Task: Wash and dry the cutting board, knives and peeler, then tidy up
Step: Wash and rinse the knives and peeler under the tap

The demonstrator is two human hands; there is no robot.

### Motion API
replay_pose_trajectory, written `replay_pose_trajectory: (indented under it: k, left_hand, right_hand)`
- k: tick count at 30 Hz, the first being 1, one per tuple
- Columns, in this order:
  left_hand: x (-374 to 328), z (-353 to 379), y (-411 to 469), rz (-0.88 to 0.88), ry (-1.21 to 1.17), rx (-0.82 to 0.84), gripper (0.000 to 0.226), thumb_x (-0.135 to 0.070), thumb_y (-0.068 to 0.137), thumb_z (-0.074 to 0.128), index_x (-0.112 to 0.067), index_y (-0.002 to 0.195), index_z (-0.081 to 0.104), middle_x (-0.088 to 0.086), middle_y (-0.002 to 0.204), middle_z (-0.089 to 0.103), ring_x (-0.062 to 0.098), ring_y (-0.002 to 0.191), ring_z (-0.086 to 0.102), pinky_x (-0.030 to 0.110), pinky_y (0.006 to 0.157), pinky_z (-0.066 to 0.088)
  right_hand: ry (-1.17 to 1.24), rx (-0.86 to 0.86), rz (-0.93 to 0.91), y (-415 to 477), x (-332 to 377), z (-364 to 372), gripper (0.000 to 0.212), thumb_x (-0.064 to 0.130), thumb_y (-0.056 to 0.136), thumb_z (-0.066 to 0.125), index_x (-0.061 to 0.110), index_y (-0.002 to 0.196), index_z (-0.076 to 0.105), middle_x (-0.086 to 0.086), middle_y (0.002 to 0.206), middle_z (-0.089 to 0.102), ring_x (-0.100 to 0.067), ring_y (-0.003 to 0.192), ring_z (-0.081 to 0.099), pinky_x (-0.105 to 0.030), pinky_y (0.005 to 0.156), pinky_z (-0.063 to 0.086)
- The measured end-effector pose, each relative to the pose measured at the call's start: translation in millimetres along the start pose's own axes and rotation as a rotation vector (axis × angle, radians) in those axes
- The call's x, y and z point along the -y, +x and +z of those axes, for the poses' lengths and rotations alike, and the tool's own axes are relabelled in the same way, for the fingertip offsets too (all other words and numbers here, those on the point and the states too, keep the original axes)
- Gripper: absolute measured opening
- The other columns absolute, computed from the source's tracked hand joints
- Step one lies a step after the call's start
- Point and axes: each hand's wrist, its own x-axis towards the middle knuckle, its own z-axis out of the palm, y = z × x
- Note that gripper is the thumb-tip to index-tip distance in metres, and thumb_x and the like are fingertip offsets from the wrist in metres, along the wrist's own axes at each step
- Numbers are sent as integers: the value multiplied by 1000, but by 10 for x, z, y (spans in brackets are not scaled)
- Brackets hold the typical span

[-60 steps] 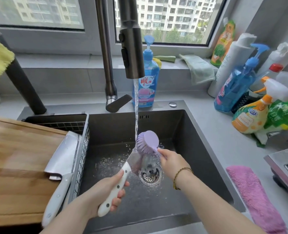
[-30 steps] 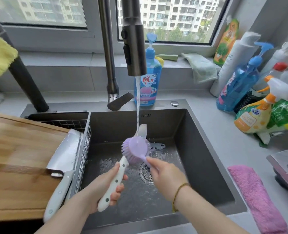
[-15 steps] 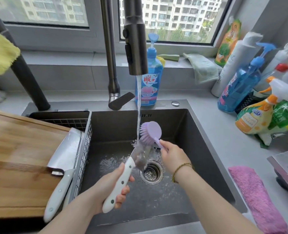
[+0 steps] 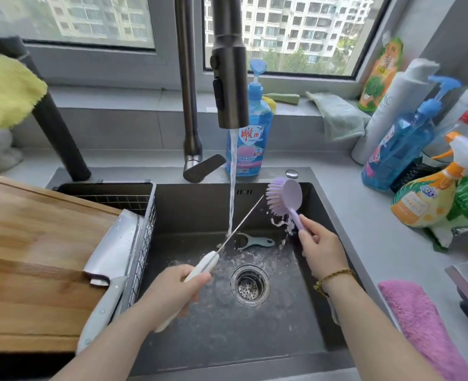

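Observation:
My left hand [image 4: 172,292] grips the white handle of a knife [image 4: 208,264] over the dark sink [image 4: 318,204]. Its blade is turned edge-on and slants up to the right through the running water [image 4: 232,182]. My right hand [image 4: 319,247] holds a purple dish brush [image 4: 285,198] by its handle, raised to the right of the blade tip, bristles facing left. A pale green peeler [image 4: 255,241] lies on the sink floor behind the drain [image 4: 250,283]. A white-handled cleaver [image 4: 112,251] rests on the wooden cutting board [image 4: 35,257] at left.
A wire rack [image 4: 145,215] sits in the sink's left side under the board. The faucet [image 4: 228,78] hangs over the middle. A blue soap bottle [image 4: 255,127] stands behind. Spray bottles [image 4: 425,199] crowd the right counter, with a pink cloth [image 4: 419,325] in front.
The brush has lifted off the blade and moved up and to the right. The knife has rotated so its blade now shows edge-on under the stream.

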Motion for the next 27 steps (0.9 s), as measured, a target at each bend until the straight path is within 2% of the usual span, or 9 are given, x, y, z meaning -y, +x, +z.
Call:
replay_pose_trajectory:
  k: [3, 5, 7, 9, 11, 16, 20, 24, 27]
  left_hand:
    - [39, -28, 28, 34, 304, -155, 24, -48, 80, 58, -27, 71, 54, -8, 64, 57, 13, 61, 57, 25, 56, 37]
    - [43, -17, 37, 21, 426, -228, 18, -45, 80, 60, -31, 79, 51, -9, 74, 58, 15, 76, 59, 25, 60, 37]
    - [49, -3, 46, 38, 521, -296, 16, -42, 82, 60, -32, 85, 47, -9, 82, 57, 16, 84, 56, 25, 64, 36]
    - [67, 2, 55, 66, 623, -336, 15, -41, 84, 56, -31, 84, 45, -9, 83, 54, 17, 88, 56, 25, 64, 34]
    - [96, -15, 55, 71, 686, -350, 14, -40, 85, 53, -29, 84, 45, -9, 81, 52, 16, 87, 56, 26, 62, 32]
    - [136, -16, 15, 69, 793, -345, 15, -43, 86, 50, -31, 95, 48, -9, 102, 62, 16, 102, 58, 26, 69, 37]
    - [142, -4, 15, 62, 817, -310, 14, -42, 86, 50, -30, 91, 46, -6, 106, 64, 17, 104, 58, 26, 69, 36]
    - [156, 16, 20, 85, 852, -300, 19, -42, 87, 48, -33, 103, 52, -8, 110, 64, 15, 106, 58, 24, 77, 41]
    - [139, 57, 15, 102, 873, -292, 27, -41, 88, 47, -31, 113, 52, -8, 114, 62, 15, 109, 57, 23, 79, 41]
  right_hand:
    - [-67, 46, -102, -178, 71, 19, 37, 18, 93, 48, 31, 127, 53, 16, 73, 55, -3, 62, 48, -23, 62, 41]
    - [-180, 132, -123, -279, 113, 111, 37, 24, 93, 47, 40, 126, 52, 10, 95, 68, -13, 86, 62, -26, 76, 47]
    - [-397, 243, -137, -391, 164, 234, 35, 31, 95, 42, 48, 126, 47, 4, 112, 67, -20, 102, 61, -26, 80, 46]
    - [-526, 337, -182, -523, 208, 344, 34, 33, 98, 36, 49, 127, 44, 2, 110, 67, -21, 100, 61, -24, 73, 42]
    - [-549, 406, -223, -599, 230, 393, 35, 33, 99, 33, 48, 129, 43, 1, 112, 66, -20, 101, 61, -25, 76, 44]
    - [-533, 272, -52, -285, 159, 337, 34, 33, 99, 33, 44, 128, 46, 0, 120, 63, -24, 108, 58, -29, 85, 45]
    - [-544, 427, -226, -628, 215, 479, 34, 32, 99, 33, 47, 126, 45, 0, 114, 65, -23, 104, 60, -28, 83, 46]
    - [-545, 330, -51, -348, 135, 398, 33, 34, 99, 32, 43, 127, 47, 0, 120, 63, -24, 109, 57, -28, 87, 45]
    - [-600, 370, -117, -434, 150, 435, 35, 31, 100, 29, 46, 128, 43, -1, 114, 65, -23, 104, 59, -27, 76, 43]
